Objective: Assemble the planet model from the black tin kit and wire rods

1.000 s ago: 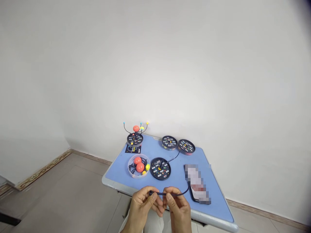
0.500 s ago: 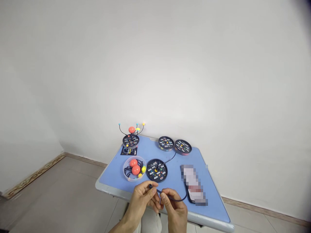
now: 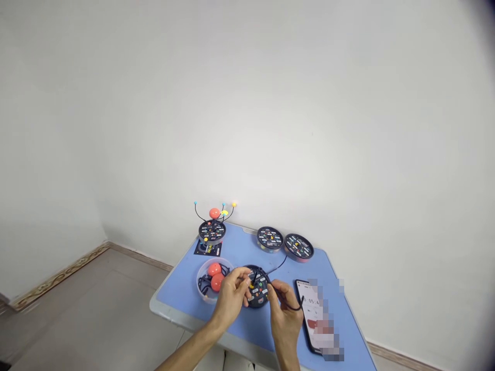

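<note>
A thin black curved rod (image 3: 297, 307) is pinched in my right hand (image 3: 285, 309). One end rises from the fingers over the round black base (image 3: 261, 300), and the other bends out toward the phone. My left hand (image 3: 232, 293) is at the base's left side, its fingers loosely curled and apart, with nothing visible in them. A short black post (image 3: 254, 278) stands on the base just beyond those fingertips. Left of the base, partly behind my left hand, is a clear round tub (image 3: 199, 288) holding red balls (image 3: 214, 269) and black rods.
On the blue table (image 3: 181, 299), a planet model (image 3: 212, 232) with colored balls stands at back left on a dark card (image 3: 201, 248). Two round lidded containers (image 3: 269, 238) (image 3: 299, 247) sit at the back. A phone (image 3: 314, 314) lies at right; another black rod (image 3: 279, 266) lies behind the base.
Both hands have moved forward from the table's front edge to the round base. The rod's end has left my left hand, and my right hand carries the rod over the base.
</note>
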{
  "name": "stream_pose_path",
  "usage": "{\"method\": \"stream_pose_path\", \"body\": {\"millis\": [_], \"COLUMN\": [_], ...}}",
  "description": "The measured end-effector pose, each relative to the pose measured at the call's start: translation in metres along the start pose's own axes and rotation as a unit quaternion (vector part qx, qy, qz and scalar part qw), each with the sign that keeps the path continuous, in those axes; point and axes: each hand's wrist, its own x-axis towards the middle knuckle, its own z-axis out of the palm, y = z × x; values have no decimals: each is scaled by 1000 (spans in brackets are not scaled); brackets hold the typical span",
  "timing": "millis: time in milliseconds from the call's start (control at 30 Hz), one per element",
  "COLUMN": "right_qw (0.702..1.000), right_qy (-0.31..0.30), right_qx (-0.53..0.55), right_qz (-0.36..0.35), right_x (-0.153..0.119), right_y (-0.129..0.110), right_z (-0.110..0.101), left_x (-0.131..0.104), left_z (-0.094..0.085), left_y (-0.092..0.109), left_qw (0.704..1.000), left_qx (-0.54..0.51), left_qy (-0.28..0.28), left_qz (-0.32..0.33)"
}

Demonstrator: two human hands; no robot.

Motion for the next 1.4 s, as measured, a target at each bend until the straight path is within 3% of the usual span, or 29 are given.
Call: {"method": "stream_pose_path", "body": {"millis": [167,367,567,900,1133,1400], "right_qw": [1000,999,998,979,935,945], "right_qy": [-1,-1,-16,-132,-261,-256], "right_qx": [-19,-35,-46,-52,-118,-103], "right_qz": [-2,-8,-42,-144,-208,-175], "right_x": [1,-3,-8,1,17,13], "right_y": [9,8,6,4,-5,-5], "right_z": [9,11,9,-1,-17,-13], "left_x": [22,36,44,61,68,73], "left_z": [0,2,0,-2,-6,-2], "left_y": [-3,-3,-3,10,17,29], "left_qw": [991,978,966,947,932,918], "left_qx": [110,159,195,219,240,272], "left_qy": [-60,-128,-161,-235,-271,-287], "left_qz": [40,52,47,2,-29,-43]}}
